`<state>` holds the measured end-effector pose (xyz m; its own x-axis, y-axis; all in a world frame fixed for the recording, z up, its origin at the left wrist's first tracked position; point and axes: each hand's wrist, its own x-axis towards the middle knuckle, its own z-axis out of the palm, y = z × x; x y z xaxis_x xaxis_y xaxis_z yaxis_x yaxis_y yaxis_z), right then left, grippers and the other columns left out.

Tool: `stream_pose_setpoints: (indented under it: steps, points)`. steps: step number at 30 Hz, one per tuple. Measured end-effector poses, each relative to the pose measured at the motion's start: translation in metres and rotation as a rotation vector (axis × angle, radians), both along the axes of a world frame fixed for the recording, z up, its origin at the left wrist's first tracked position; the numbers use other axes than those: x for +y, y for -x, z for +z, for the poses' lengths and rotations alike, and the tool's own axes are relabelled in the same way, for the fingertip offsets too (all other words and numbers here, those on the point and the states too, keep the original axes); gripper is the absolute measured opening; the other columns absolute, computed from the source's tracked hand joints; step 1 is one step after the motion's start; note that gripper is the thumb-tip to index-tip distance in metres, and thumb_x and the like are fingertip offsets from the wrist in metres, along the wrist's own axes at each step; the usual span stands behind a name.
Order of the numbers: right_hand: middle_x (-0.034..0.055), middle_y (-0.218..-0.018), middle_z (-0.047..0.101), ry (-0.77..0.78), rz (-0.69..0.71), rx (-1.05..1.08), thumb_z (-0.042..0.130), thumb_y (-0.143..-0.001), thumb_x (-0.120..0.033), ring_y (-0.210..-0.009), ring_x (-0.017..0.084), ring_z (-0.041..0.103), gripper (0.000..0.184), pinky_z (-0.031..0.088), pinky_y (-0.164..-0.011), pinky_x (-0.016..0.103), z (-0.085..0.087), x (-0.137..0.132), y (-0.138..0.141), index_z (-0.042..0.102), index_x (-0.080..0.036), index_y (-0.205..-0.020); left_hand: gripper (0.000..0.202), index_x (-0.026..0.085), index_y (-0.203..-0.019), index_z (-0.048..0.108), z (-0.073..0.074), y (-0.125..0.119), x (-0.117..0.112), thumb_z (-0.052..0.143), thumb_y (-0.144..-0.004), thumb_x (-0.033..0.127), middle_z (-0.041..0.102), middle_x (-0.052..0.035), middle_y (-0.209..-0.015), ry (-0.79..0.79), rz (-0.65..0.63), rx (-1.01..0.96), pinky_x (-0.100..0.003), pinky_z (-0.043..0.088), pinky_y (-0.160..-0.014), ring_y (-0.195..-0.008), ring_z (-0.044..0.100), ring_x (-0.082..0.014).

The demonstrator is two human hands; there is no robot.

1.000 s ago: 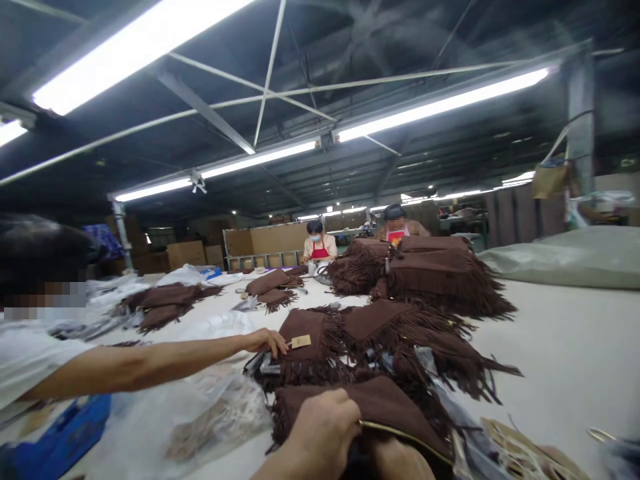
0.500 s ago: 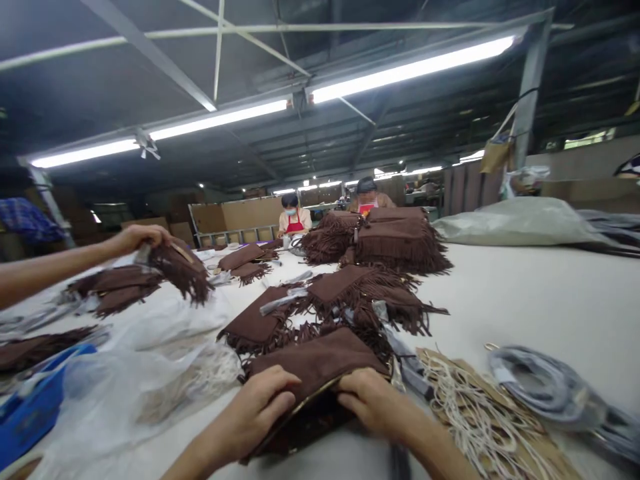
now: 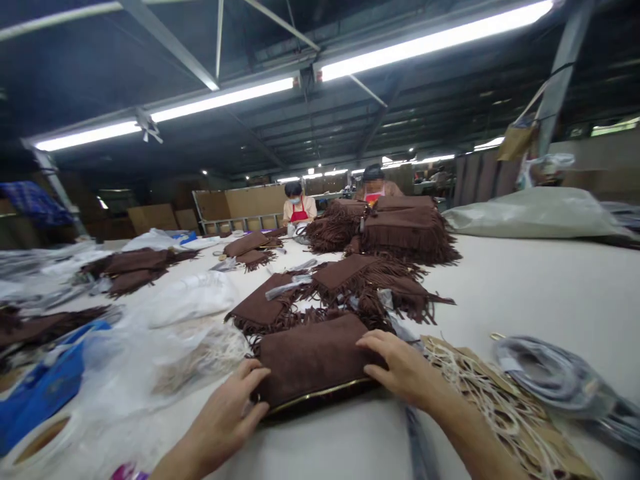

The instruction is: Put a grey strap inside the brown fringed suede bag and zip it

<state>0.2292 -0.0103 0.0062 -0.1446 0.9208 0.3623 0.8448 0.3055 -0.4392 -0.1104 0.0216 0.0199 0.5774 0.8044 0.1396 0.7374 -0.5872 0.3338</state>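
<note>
A dark brown suede-like bag [image 3: 315, 353] lies in front of me on the table, a gold zipper along its near edge. At its left end, my left hand [image 3: 235, 400] grips the edge, fingers above and thumb below. My right hand [image 3: 395, 367] holds the right end, its fingertips and thumb pressed on the brown face. The inside of the bag is hidden. Just beyond it lie more brown fringed bags [image 3: 345, 273], with grey-wrapped strips [image 3: 287, 287] among them.
Stacked fringed bags [image 3: 405, 230] stand further back. To the right are white cords [image 3: 480, 393] on brown tags and a coiled wrapped strap [image 3: 545, 373]. Clear plastic bags [image 3: 195, 297], a blue tray [image 3: 55, 380] and a tape roll [image 3: 43, 440] sit left. Two people [image 3: 300, 207] work across the table.
The bag's gaping zipper side has come down flat, and my hands have moved to its two ends. Another person's arm holding a fringed bag at the left has gone from view.
</note>
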Motion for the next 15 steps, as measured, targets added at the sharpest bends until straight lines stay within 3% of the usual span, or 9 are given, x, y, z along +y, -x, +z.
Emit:
stream_pose_setpoints:
  steps: [3,6,9,11,15]
  points:
    - [0.0089,-0.095,0.068,-0.029,0.016,0.005,0.048,-0.085,-0.013,-0.092,0.024,0.061,0.019,0.044,-0.084,0.034,0.006,0.000,0.017,0.066,-0.016,-0.091,0.027,0.018,-0.103,0.060,0.012,0.004,-0.007,0.039,-0.090,0.027,0.064,-0.0091,-0.102,0.122,0.106,-0.007,-0.039,0.046,-0.087,-0.094,0.060,-0.0245]
    - [0.0010,-0.078,0.068,0.080,0.164,0.131,0.049,-0.088,-0.019,-0.075,0.016,0.062,0.018,0.042,-0.070,0.026,0.014,-0.008,0.033,0.064,-0.020,-0.080,0.023,0.019,-0.101,0.059,0.014,0.011,-0.013,0.042,-0.085,0.022,0.065,-0.0048,-0.100,0.261,0.104,-0.057,-0.032,0.044,-0.082,-0.091,0.059,-0.0215]
    - [-0.0017,-0.074,0.069,0.233,0.240,0.150,0.051,-0.086,-0.020,-0.075,0.015,0.062,0.018,0.040,-0.068,0.024,0.018,-0.019,0.053,0.066,-0.022,-0.076,0.035,0.019,-0.111,0.055,0.004,0.017,-0.015,0.048,-0.076,0.017,0.062,-0.0002,-0.089,0.319,0.090,-0.134,-0.026,0.041,-0.070,-0.078,0.057,-0.0174]
    - [-0.0014,-0.075,0.070,0.289,0.244,0.121,0.051,-0.085,-0.020,-0.080,0.017,0.062,0.019,0.039,-0.070,0.025,0.018,-0.023,0.062,0.067,-0.022,-0.076,0.033,0.018,-0.106,0.057,-0.003,0.021,-0.013,0.048,-0.074,0.017,0.057,0.0025,-0.076,0.326,0.091,-0.191,-0.024,0.038,-0.064,-0.072,0.053,-0.0159]
    - [-0.0003,-0.072,0.067,0.225,0.189,0.117,0.044,-0.089,-0.027,-0.071,0.016,0.061,0.023,0.038,-0.066,0.026,0.015,-0.017,0.060,0.063,-0.021,-0.077,0.018,0.017,-0.089,0.057,-0.017,0.029,-0.007,0.047,-0.077,0.024,0.052,0.0036,-0.069,0.455,0.109,-0.421,-0.023,0.035,-0.056,-0.061,0.048,-0.0126]
